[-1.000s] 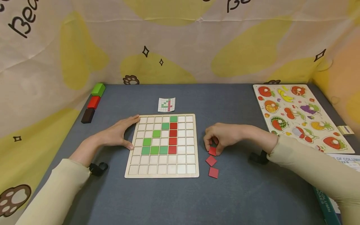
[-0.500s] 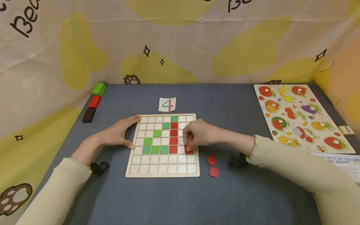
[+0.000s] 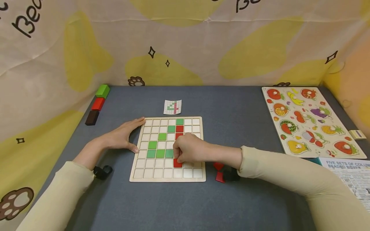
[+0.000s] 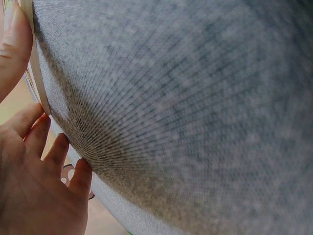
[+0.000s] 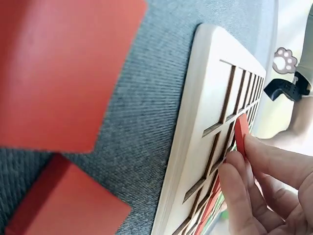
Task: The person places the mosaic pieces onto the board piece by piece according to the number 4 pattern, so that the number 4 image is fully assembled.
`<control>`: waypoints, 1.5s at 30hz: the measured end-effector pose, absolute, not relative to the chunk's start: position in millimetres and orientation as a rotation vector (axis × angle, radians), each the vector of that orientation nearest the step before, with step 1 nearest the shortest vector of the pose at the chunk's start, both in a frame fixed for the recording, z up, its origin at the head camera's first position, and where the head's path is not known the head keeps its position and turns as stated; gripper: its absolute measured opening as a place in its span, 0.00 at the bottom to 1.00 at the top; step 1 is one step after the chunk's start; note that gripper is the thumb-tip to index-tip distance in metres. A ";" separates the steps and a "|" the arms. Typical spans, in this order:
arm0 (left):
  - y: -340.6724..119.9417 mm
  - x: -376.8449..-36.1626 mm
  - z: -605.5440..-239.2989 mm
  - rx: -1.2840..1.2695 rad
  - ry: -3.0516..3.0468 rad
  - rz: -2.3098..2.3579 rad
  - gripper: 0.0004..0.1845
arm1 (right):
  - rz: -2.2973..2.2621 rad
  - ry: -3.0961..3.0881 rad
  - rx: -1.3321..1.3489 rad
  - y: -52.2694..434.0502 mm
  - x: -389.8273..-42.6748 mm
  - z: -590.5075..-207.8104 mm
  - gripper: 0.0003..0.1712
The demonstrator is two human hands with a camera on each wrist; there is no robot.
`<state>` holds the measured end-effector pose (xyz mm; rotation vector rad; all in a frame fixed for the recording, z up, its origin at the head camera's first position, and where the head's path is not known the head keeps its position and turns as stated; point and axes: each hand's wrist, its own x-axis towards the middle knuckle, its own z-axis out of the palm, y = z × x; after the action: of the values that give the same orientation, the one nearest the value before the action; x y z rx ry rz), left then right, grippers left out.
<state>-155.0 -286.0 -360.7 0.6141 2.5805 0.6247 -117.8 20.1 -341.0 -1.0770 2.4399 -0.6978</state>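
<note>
A wooden grid board [image 3: 148,173] lies flat on the table, with green tiles [image 3: 152,145] and red tiles [image 3: 179,128] in some of its squares. My right hand [image 3: 192,148] pinches a red square tile [image 3: 177,163] at the board, below the green row; the right wrist view shows that red tile [image 5: 240,131] tilted between thumb and fingers. Part of the red column is covered by this hand. With fingers spread, my left hand [image 3: 118,136] touches the board's left edge at thumb and forefinger, as the left wrist view of the hand [image 4: 41,181] also shows.
Two loose red tiles [image 3: 220,177] lie right of the board, partly behind my right wrist. A small pattern card [image 3: 172,107] sits beyond the board. Green, red and dark blocks [image 3: 98,104] line the left edge. A fruit puzzle [image 3: 315,122] and printed sheet [image 3: 344,173] occupy the right.
My right hand has picked up a red tile from the loose ones at the right and carried it left over the board to the red column. My left hand has stayed put.
</note>
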 end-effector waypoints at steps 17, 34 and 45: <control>-285.7 -153.7 -358.8 0.600 2.580 0.635 0.64 | -0.698 2.054 -1.233 107.3 -142.7 -336.4 0.07; -284.8 -152.9 -360.2 0.597 2.573 0.629 0.64 | -0.449 2.149 -1.236 133.5 -141.8 -347.1 0.18; -284.6 -155.1 -360.3 0.615 2.586 0.612 0.65 | -0.826 2.201 -1.089 91.4 -137.2 -338.1 0.12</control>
<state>-155.1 -284.6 -360.3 0.6154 2.5856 0.6117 -137.2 91.4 -338.1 -1.0892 2.2012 -0.8258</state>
